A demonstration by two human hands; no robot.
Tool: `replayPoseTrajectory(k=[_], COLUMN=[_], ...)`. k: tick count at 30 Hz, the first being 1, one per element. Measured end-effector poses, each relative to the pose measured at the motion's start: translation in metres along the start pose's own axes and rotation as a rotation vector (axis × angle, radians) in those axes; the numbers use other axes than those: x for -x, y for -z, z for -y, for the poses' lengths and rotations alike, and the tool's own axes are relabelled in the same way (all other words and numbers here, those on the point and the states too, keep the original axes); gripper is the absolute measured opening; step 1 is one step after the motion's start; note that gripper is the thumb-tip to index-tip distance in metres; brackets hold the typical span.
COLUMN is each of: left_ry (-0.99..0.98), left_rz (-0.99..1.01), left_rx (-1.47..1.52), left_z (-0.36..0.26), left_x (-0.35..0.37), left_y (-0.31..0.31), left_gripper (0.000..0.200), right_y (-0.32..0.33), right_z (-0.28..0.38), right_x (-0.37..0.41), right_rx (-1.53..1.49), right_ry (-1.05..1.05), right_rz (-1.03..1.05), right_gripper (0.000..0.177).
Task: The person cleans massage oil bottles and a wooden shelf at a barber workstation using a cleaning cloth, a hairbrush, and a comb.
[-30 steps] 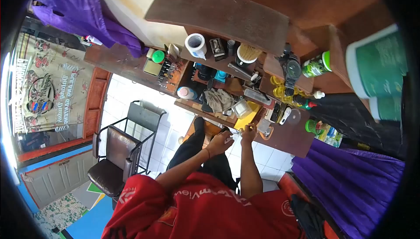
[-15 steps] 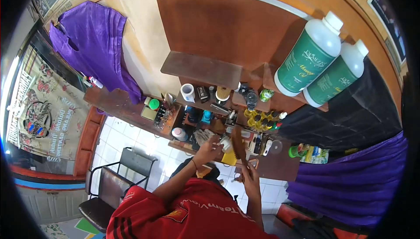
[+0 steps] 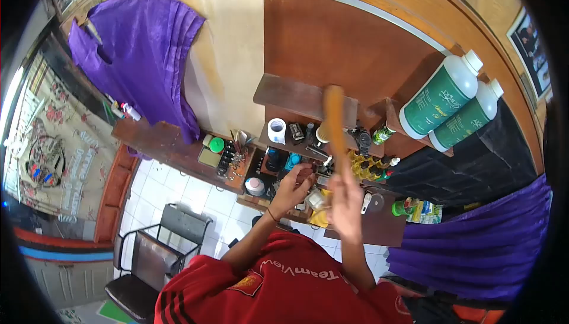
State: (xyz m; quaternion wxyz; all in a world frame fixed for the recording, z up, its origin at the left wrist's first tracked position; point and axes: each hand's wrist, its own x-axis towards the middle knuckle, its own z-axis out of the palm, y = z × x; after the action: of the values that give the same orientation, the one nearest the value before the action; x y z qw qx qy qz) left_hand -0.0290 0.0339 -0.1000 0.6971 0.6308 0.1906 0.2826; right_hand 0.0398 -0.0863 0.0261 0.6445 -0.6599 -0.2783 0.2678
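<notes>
My right hand (image 3: 345,200) is closed round the handle of a long wooden brush (image 3: 335,119), which stands up, smeared by motion. Its bristles, dark along one side a moment ago, cannot be made out now. My left hand (image 3: 289,191) reaches over the crowded counter, fingers apart and a little bent, with nothing visible in them. Between the two hands is a pale jar (image 3: 316,199). A yellow item (image 3: 320,219) lies just below it. Beyond my left fingertips sits a blue item (image 3: 293,160).
Two large green-and-white massage oil bottles (image 3: 441,96) stand on the right shelf. Several yellow bottles (image 3: 364,167) crowd the counter behind my right hand. A white paper roll (image 3: 277,129) and a white-capped container (image 3: 255,186) are at left. A metal chair (image 3: 184,226) stands on the tiled floor.
The brush in my right hand has swung upward. My left hand has moved slightly up and right, its fingers spreading. The view has shifted, so the shelves appear further right.
</notes>
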Motion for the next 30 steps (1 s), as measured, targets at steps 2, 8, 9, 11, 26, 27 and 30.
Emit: replayPoseTrajectory(k=[2, 8, 9, 11, 26, 27, 30], left_ry=[-0.105, -0.056, -0.032, 0.006, -0.202, -0.227, -0.162], left_rz=[0.033, 0.026, -0.04, -0.041, -0.312, -0.411, -0.396], left_rx=[0.033, 0.132, 0.0, -0.02, 0.004, -0.003, 0.298], left_z=[-0.001, -0.023, -0.016, -0.011, -0.01, -0.018, -0.05], left_x=[0.004, -0.001, -0.006, -0.006, -0.019, -0.025, -0.038], left_y=[0.016, 0.04, 0.04, 0.045, 0.059, 0.064, 0.089], left_gripper=[0.033, 0.035, 0.031, 0.031, 0.031, 0.034, 0.047], right_y=[-0.043, -0.061, -0.049, -0.04, -0.072, -0.09, -0.114], right_z=[-0.015, 0.033, 0.034, 0.019, -0.019, -0.01, 0.01], right_x=[-0.021, -0.006, 0.002, 0.012, -0.002, -0.005, -0.013], right_rx=[0.101, -0.006, -0.119, -0.132, 0.137, 0.181, -0.115], right_ry=[0.237, 0.214, 0.108, 0.038, 0.088, 0.185, 0.051], right_rz=[0.166, 0.067, 0.014, -0.145, -0.123, -0.057, 0.204], right_gripper=[0.051, 0.052, 0.052, 0.052, 0.061, 0.053, 0.058])
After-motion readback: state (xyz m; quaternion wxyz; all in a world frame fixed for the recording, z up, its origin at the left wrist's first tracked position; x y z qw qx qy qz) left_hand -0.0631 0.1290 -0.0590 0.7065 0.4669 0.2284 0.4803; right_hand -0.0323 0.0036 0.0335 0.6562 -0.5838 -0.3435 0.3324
